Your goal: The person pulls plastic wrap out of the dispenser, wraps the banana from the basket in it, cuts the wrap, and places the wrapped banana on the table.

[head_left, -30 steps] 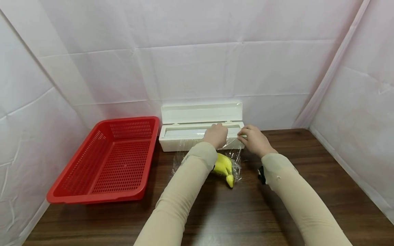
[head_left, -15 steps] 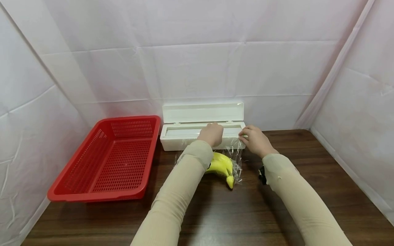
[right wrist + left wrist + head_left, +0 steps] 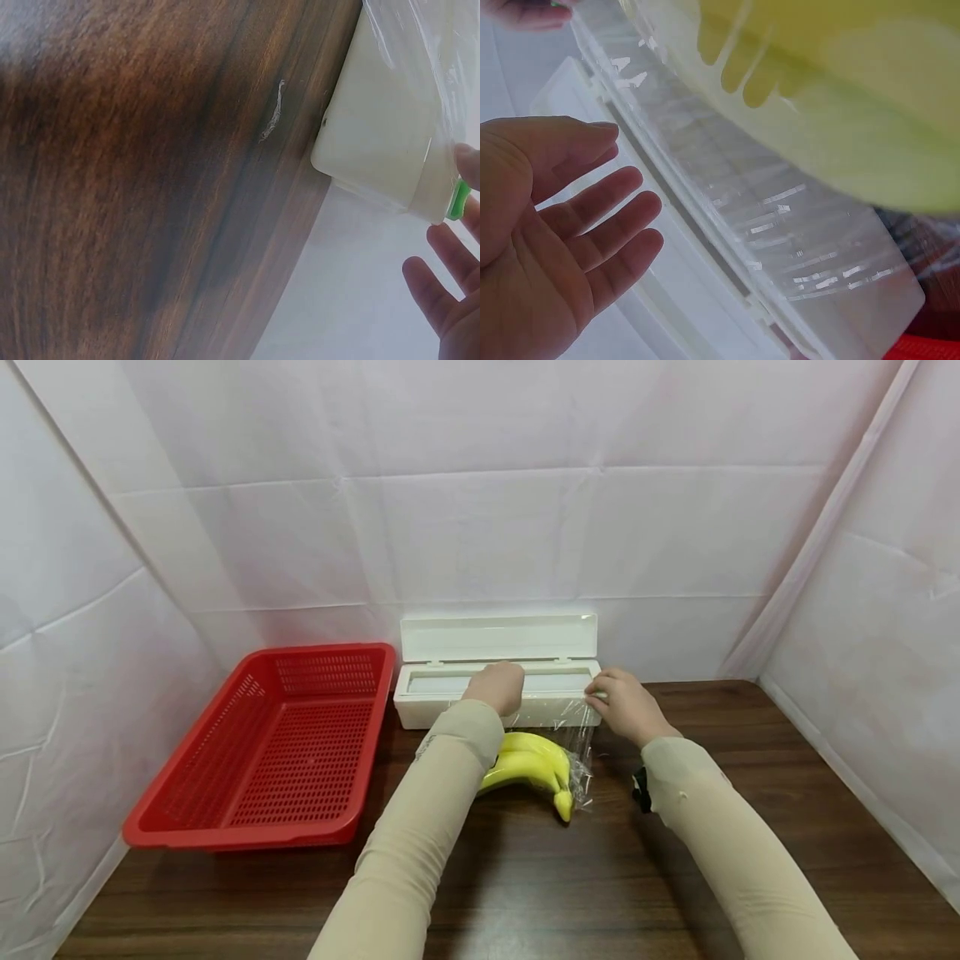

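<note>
A white cling film box [image 3: 417,713] stands at the back of the table with its lid [image 3: 498,637] raised. Clear cling film [image 3: 581,745] hangs from its front edge down to a bunch of yellow bananas [image 3: 531,762], partly covered by the left forearm. My left hand [image 3: 497,687] is over the middle of the box; in the left wrist view its fingers [image 3: 622,247] are loosely bent, with nothing visible between them. At the box's right end, my right hand [image 3: 628,706] pinches a small green slider [image 3: 458,199] between thumb and finger.
A red perforated plastic basket [image 3: 360,777] sits on the left of the dark wooden table [image 3: 585,893]. White cloth walls [image 3: 480,527] rise behind the table and at both sides. A thin scrap of film [image 3: 274,112] lies near the box.
My left hand has moved left along the box's front edge, uncovering more of the bananas. The right hand has stayed at the right end of the box.
</note>
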A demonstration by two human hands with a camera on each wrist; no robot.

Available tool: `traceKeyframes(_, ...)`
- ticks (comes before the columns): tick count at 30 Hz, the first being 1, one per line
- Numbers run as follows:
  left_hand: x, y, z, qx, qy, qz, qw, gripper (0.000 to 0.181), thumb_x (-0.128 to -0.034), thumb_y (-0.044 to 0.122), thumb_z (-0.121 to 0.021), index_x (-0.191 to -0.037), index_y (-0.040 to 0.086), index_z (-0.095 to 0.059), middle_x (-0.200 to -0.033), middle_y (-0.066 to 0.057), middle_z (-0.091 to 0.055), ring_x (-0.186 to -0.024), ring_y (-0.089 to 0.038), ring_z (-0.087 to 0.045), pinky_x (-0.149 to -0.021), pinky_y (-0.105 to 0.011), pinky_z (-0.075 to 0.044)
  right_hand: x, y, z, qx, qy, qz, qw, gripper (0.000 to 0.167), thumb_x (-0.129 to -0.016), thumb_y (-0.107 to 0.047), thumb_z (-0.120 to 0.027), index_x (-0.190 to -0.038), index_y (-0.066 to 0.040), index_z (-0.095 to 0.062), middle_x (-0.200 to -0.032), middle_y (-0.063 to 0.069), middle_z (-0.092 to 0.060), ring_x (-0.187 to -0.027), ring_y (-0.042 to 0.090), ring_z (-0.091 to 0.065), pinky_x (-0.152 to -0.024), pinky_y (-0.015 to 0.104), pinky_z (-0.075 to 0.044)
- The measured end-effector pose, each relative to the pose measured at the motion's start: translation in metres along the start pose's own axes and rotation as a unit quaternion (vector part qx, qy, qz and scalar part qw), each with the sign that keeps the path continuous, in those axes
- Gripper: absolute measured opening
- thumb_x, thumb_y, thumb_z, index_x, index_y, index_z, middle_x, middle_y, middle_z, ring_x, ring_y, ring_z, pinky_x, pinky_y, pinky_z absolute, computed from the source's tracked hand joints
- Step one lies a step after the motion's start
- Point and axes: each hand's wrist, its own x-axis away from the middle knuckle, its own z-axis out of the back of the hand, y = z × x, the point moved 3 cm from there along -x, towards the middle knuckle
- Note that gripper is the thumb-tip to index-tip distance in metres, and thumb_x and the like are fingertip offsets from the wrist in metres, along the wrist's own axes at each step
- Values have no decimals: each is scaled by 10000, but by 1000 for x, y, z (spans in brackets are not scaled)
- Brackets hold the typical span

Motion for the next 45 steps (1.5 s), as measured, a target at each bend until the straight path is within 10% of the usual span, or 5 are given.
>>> traceKeyframes(12, 8, -21, 7, 156, -92, 230, 9996, 239, -937, -22, -394, -801, 99, -549, -821, -42, -535, -643, -138, -417, -534, -254, -397, 1, 5, 1, 45, 98, 3, 9999, 155, -932, -158, -589, -1019, -51, -660, -1201, 156, -548, -1134, 342, -513, -920, 491, -452)
traceKeyframes(29, 9, -50, -3, -44, 104, 318, 9994, 239, -957, 19, -417, -906, 48, -649, -1042, -109, -660, -805, -181, -555, -641, -336, -462, 2, 4, 6, 124, 97, 62, 9999, 156, -938, -158, -579, -1019, -45, -652, -1232, 176, -536, -1166, 362, -493, -926, 498, -449)
traceKeyframes(45, 11, -68, -13, 308, 744, 236, 9965, 229, -935, -43, -449, -1132, -34, -565, -1131, -207, -610, -1057, -305, -604, -842, -405, -529, 2, 4, 2, 32, 200, 133, 9997, 142, -931, -161, -590, -1000, -55, -656, -1222, 156, -548, -1139, 345, -513, -877, 480, -470)
